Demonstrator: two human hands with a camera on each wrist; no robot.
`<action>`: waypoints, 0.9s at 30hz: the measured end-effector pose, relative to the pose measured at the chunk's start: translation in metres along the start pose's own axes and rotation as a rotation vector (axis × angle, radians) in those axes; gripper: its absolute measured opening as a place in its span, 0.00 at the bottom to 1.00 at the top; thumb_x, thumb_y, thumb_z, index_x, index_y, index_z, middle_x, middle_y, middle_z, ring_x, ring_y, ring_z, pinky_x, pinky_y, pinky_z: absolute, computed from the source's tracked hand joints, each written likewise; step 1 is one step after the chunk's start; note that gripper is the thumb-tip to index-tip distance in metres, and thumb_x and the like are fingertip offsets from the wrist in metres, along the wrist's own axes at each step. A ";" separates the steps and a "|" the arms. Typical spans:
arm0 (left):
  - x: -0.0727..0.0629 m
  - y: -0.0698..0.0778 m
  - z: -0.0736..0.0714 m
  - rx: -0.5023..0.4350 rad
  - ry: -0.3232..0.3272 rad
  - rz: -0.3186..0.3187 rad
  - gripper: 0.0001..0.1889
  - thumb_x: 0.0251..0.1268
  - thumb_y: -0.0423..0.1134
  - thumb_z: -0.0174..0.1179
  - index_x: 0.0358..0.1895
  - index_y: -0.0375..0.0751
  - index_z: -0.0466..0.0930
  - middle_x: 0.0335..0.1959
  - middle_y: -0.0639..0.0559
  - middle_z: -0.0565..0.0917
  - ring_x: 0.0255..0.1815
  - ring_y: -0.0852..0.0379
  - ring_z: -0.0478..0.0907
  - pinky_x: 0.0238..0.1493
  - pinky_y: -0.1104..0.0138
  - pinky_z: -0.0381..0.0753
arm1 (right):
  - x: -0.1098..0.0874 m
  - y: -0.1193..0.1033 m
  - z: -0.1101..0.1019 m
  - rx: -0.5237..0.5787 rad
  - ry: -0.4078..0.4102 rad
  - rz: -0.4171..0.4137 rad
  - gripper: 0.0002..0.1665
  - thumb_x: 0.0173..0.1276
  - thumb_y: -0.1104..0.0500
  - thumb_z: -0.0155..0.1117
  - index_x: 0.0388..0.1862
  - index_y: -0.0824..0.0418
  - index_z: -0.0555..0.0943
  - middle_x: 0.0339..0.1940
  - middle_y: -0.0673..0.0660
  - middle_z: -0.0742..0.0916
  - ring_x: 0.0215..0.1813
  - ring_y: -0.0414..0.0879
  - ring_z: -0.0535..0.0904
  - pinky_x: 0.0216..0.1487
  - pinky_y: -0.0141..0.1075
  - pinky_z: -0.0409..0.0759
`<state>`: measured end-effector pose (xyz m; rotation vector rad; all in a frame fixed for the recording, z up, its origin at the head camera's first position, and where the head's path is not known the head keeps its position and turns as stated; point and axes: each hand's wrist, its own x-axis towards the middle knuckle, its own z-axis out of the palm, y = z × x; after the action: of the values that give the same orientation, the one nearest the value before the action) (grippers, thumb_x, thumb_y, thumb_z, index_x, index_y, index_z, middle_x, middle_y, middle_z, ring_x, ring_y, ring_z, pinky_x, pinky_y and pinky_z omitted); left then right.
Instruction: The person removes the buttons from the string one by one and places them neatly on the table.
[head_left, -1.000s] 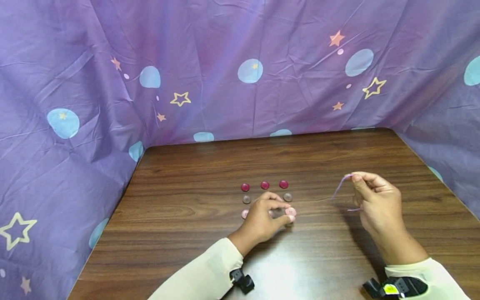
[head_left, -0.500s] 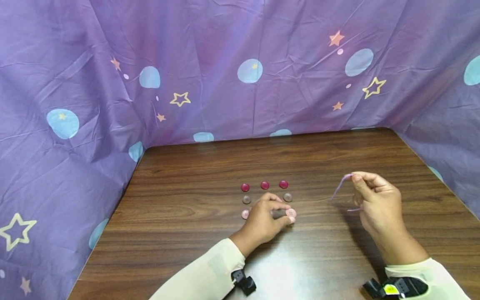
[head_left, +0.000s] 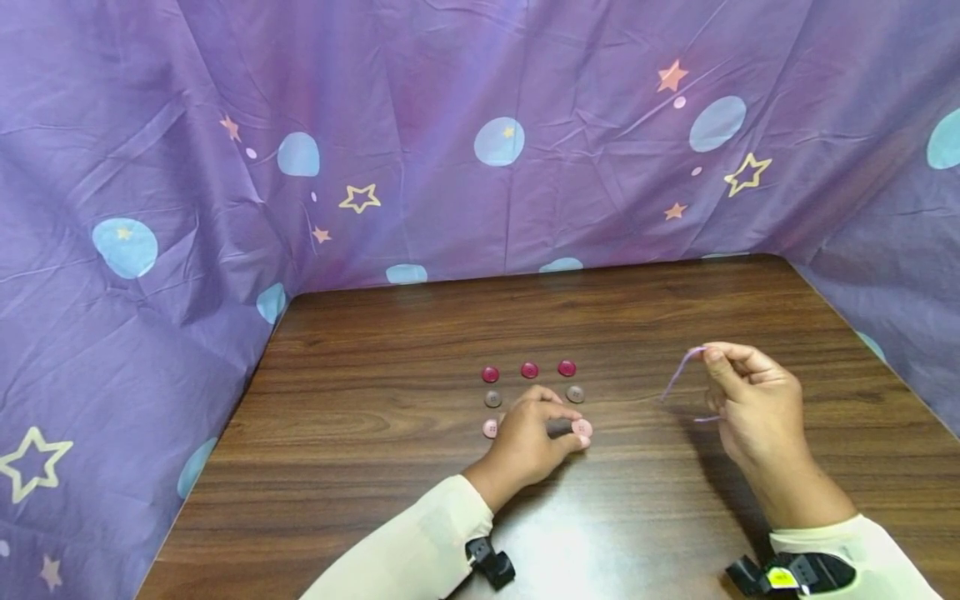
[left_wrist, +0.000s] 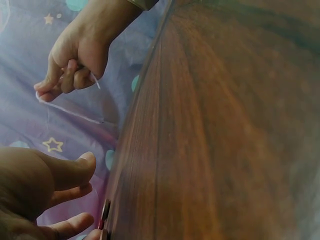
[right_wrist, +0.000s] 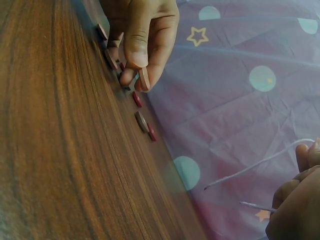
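Note:
Thumb and index finger of my left hand (head_left: pixel 525 437) pinch a pink button (head_left: pixel 582 427) by its edge, just over the table. In the right wrist view this pink button (right_wrist: pixel 144 78) stands tilted between the fingertips. Off to the right my raised right hand (head_left: pixel 761 412) pinches a purple string (head_left: pixel 677 372) near one end, which droops toward the left. The string's other end pokes out below the curled fingers. Another pink button (head_left: pixel 491 428) lies at the left hand's knuckles, partly covered by it.
Behind the left hand is a row of dark red buttons (head_left: pixel 529 370). Nearer lie a grey button (head_left: pixel 492 399) on the left and a second grey button (head_left: pixel 575 394) on the right. The wooden table (head_left: pixel 360 500) ends at a purple star-printed curtain (head_left: pixel 420 167).
The left hand and its pink button have sunk very slightly, and the pink bit once visible behind its fingers is now hidden. The right hand and string have barely moved.

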<state>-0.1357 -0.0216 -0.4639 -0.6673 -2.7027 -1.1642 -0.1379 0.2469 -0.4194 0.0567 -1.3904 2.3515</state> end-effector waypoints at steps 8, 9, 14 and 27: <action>0.001 0.002 0.002 0.056 -0.011 -0.040 0.14 0.61 0.47 0.80 0.50 0.54 0.96 0.51 0.56 0.87 0.55 0.58 0.82 0.49 0.63 0.74 | 0.000 -0.001 0.000 0.010 -0.007 0.014 0.11 0.79 0.71 0.64 0.38 0.64 0.91 0.31 0.52 0.94 0.15 0.43 0.56 0.26 0.41 0.40; 0.000 0.007 -0.001 0.054 -0.025 -0.060 0.14 0.61 0.47 0.80 0.50 0.54 0.96 0.52 0.55 0.87 0.56 0.58 0.82 0.50 0.63 0.73 | 0.000 -0.001 0.000 0.009 -0.008 0.015 0.11 0.79 0.71 0.64 0.38 0.64 0.91 0.31 0.52 0.94 0.15 0.43 0.56 0.26 0.42 0.40; 0.001 0.015 -0.002 0.107 -0.043 -0.095 0.15 0.62 0.48 0.80 0.51 0.56 0.96 0.52 0.56 0.87 0.57 0.58 0.82 0.50 0.64 0.71 | 0.000 -0.001 0.001 -0.003 0.010 0.016 0.11 0.78 0.72 0.64 0.37 0.64 0.91 0.29 0.51 0.93 0.14 0.41 0.59 0.25 0.41 0.41; 0.003 0.016 0.005 0.181 -0.032 -0.118 0.17 0.61 0.49 0.81 0.53 0.58 0.95 0.53 0.56 0.88 0.57 0.55 0.82 0.49 0.58 0.73 | 0.002 0.000 0.002 0.001 0.065 0.003 0.09 0.76 0.73 0.67 0.35 0.66 0.90 0.26 0.52 0.92 0.13 0.39 0.63 0.21 0.37 0.47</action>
<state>-0.1308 -0.0072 -0.4559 -0.5113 -2.8642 -0.9225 -0.1399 0.2457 -0.4177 -0.0211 -1.3593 2.3359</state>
